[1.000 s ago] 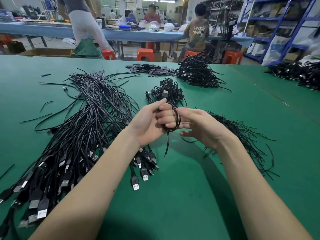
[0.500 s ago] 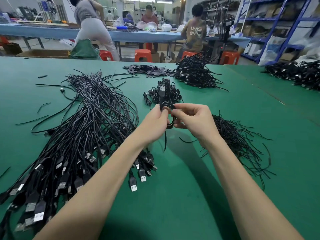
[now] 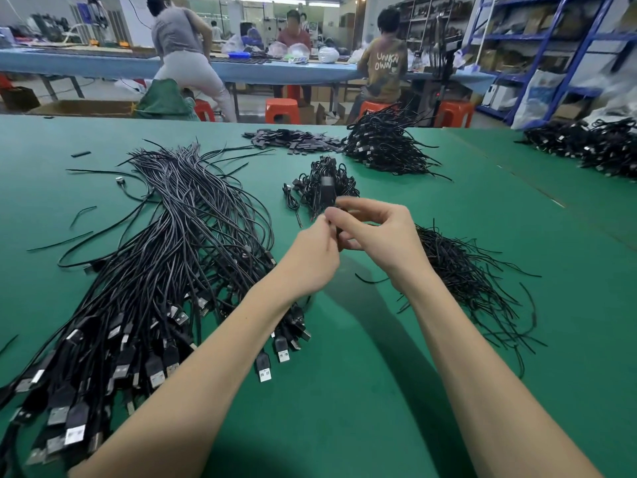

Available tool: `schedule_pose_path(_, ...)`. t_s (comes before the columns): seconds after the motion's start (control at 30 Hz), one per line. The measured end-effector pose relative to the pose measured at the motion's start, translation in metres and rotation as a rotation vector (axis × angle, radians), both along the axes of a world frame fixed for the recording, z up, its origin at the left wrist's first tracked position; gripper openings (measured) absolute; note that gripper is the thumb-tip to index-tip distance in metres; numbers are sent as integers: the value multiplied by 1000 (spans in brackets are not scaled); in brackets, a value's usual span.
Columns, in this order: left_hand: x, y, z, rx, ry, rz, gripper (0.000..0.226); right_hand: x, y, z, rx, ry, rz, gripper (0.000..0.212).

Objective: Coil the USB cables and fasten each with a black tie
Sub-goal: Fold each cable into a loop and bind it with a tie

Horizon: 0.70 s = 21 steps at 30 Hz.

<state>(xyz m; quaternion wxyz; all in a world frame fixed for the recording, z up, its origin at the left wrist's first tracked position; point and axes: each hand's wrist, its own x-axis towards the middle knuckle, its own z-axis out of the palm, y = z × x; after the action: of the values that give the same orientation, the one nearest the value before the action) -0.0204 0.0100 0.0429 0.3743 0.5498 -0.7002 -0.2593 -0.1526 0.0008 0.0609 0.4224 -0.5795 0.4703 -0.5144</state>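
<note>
Along the left of the frame lay the big bundle of loose cables [image 3: 162, 257], fanned from the upper middle down to the lower left corner, its USB plugs [image 3: 263, 369] pointing toward the bottom edge on the green table [image 3: 362, 391]. A few stray ties [image 3: 82, 213] were scattered on the cloth further left. My left hand [image 3: 312, 260] was raised in the middle of the frame, its fingers curled and pinching the small coiled cable [image 3: 336, 226] against my right hand [image 3: 375, 232], which met it from the other side with thumb and fingers bent round the same coil. The coil itself was mostly hidden between my fingertips, so I could not tell how far the tie sat around it. Just behind my hands, touching the table, was a small heap of finished coils [image 3: 324, 188], and further back, in the upper middle, a flat pile of dark strips [image 3: 293, 139] beside a larger mound of coiled cables [image 3: 386, 146]. Right of my right wrist lay the pile of black ties [image 3: 468, 274], spread loosely toward the right. At the upper right edge, another heap of cables [image 3: 593, 146] sat on the neighbouring part of the table.
</note>
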Motion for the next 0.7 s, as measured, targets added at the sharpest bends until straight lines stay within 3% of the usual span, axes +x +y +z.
schedule_pose_path(0.13,-7,2,-3,-58,-67,-94,27,-5,-4,0,5,69,-90,20)
schedule_pose_path(0.23,-10,3,-5,-61,134,-132,4,-13,-9,0,5,2,-110,22)
schedule_pose_path(0.33,-14,-2,-14,15,316,-89,7,-14,-11,-6,0,7,-115,29)
schedule_pose_path(0.43,-8,-7,-21,119,453,-35,12,-25,-11,-6,10,260,-28,23)
schedule_pose_path(0.57,3,-13,-24,212,718,-26,12,-56,-15,-3,-44,1016,83,7)
schedule_pose_path(0.7,3,-16,-27,230,820,-20,12,-58,-13,-11,116,1207,102,9)
